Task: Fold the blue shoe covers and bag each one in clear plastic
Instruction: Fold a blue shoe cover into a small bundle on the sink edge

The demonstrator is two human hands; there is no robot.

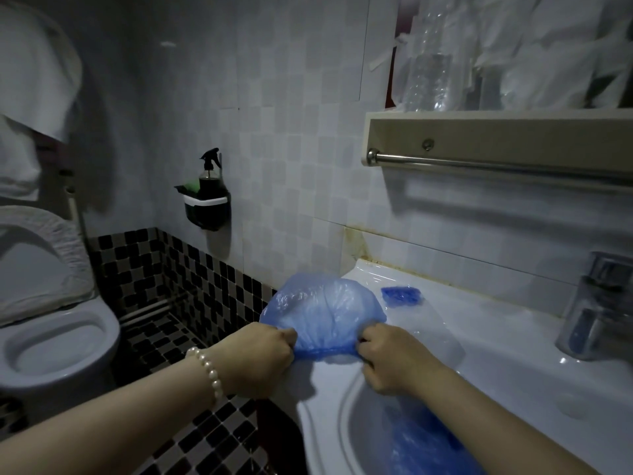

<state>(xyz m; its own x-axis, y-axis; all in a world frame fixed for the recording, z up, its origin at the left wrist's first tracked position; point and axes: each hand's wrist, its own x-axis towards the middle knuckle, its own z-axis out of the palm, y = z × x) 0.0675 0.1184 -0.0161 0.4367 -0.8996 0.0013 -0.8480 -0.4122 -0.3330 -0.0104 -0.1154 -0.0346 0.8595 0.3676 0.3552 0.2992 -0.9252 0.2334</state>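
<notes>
**Blue cover stretched at the basin's edge**

I see one thin, crinkly blue plastic shoe cover (323, 311) puffed into a dome on the glossy white ceramic basin (496, 365) rim. My left hand (262, 359) and right hand (394, 359) each pinch its gathered elastic hem, fingers curled tight. One folded blue cover in clear plastic (401, 295) lies behind on the rim; more blue plastic (421, 440) sits in the bowl.

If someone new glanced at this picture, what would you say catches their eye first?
Most likely the puffed-up blue shoe cover in the middle, stretched over the sink's rim and pinched at its gathered edge by the left hand and the right hand. Next, a small folded blue cover lying on the sink ledge behind it, and more blue plastic in the basin below. The toilet stands at far left.
</notes>
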